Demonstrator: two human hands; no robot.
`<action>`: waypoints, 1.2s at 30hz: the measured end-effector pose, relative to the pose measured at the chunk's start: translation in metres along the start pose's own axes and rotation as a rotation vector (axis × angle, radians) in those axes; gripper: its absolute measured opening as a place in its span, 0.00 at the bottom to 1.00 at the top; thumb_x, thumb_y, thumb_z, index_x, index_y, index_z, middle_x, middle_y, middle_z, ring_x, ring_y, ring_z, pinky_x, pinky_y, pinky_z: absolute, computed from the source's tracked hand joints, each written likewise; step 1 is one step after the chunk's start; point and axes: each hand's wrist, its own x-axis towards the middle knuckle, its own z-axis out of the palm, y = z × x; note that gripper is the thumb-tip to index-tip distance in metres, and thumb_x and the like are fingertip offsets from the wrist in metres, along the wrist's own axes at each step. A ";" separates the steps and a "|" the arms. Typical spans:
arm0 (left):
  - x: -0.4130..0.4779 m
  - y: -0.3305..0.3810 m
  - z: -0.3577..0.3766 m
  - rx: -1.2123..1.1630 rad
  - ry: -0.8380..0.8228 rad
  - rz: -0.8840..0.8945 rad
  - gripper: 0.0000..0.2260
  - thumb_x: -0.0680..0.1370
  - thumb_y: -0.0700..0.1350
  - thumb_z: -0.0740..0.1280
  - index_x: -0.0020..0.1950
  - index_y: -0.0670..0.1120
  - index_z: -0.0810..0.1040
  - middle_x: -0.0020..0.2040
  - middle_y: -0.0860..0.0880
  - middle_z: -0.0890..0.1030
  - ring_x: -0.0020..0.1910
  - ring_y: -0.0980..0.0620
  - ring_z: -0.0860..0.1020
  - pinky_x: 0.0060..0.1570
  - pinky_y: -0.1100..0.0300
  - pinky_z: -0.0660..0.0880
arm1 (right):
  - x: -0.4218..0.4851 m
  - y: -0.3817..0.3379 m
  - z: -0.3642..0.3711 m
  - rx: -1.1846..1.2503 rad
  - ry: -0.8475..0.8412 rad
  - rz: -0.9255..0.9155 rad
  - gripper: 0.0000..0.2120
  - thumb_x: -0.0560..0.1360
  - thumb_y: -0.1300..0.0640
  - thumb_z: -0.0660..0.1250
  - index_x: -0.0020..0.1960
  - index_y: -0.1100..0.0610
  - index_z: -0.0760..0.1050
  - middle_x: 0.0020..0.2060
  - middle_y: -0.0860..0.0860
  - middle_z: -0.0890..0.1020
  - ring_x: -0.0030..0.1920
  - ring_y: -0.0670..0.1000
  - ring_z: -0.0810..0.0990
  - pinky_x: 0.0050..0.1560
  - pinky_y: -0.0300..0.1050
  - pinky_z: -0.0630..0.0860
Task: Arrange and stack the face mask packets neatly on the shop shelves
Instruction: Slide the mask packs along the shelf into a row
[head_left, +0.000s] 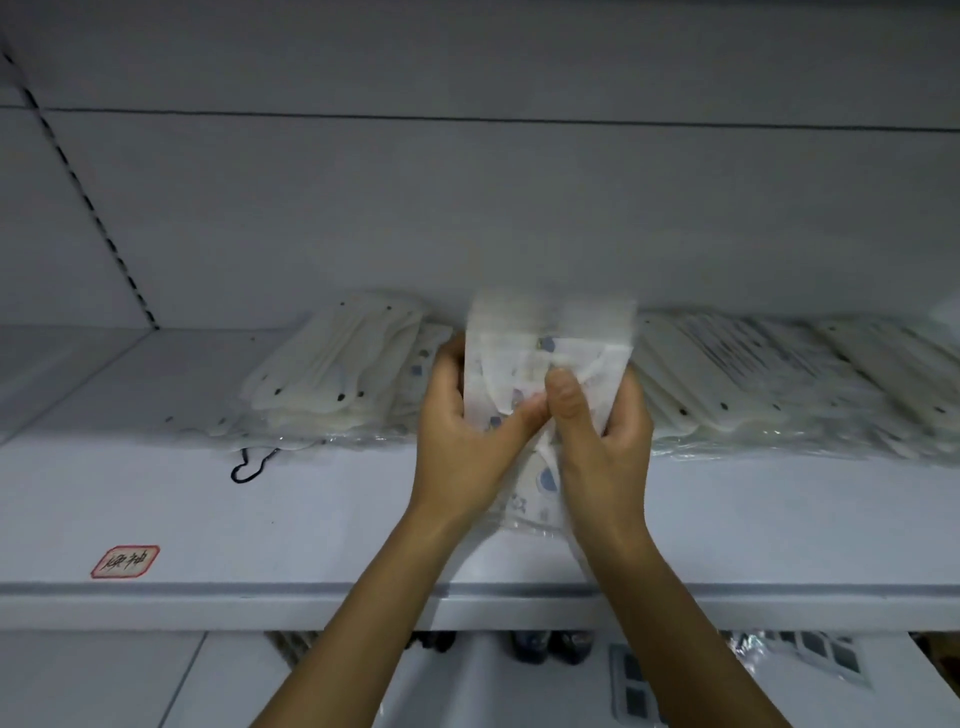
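Mask packets (545, 364), a small upright bundle blurred at the top, were gripped by both hands above a white shelf (156, 499). Left hand (462, 421) clasped one side, right hand (602, 431) the other. Flat piles (332, 374) lay on the shelf either side, behind a red-edged label (125, 561).

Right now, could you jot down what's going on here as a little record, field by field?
Place: white shop shelf
Left hand: grips the held packets from the left
Right hand: grips the same packets from the right
Held packets: upright, blurred, printed masks in clear wrap
Left stack: white mask packets lying on the shelf
Right stack: more packets, spread sideways
Loose item: black cord at the left stack's front
Label: red-edged sticker
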 end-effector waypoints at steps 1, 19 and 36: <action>0.002 0.004 -0.002 -0.001 -0.019 0.034 0.23 0.65 0.47 0.74 0.57 0.54 0.71 0.48 0.60 0.82 0.50 0.61 0.81 0.43 0.68 0.77 | 0.001 -0.004 -0.001 0.019 0.009 -0.038 0.24 0.65 0.39 0.74 0.53 0.52 0.74 0.45 0.47 0.84 0.48 0.48 0.84 0.46 0.42 0.80; -0.012 -0.033 -0.004 -0.117 -0.147 -0.275 0.25 0.69 0.51 0.77 0.63 0.46 0.76 0.56 0.46 0.83 0.56 0.46 0.81 0.55 0.48 0.78 | -0.013 0.013 -0.020 -0.049 -0.119 0.292 0.20 0.69 0.43 0.68 0.57 0.51 0.79 0.50 0.47 0.85 0.54 0.48 0.83 0.56 0.47 0.79; -0.013 -0.031 0.002 -0.093 0.011 -0.340 0.14 0.73 0.39 0.73 0.57 0.38 0.78 0.50 0.42 0.84 0.48 0.48 0.84 0.44 0.60 0.80 | -0.019 0.021 -0.018 -0.218 -0.060 0.195 0.25 0.66 0.39 0.71 0.57 0.52 0.77 0.49 0.46 0.84 0.50 0.44 0.83 0.49 0.41 0.80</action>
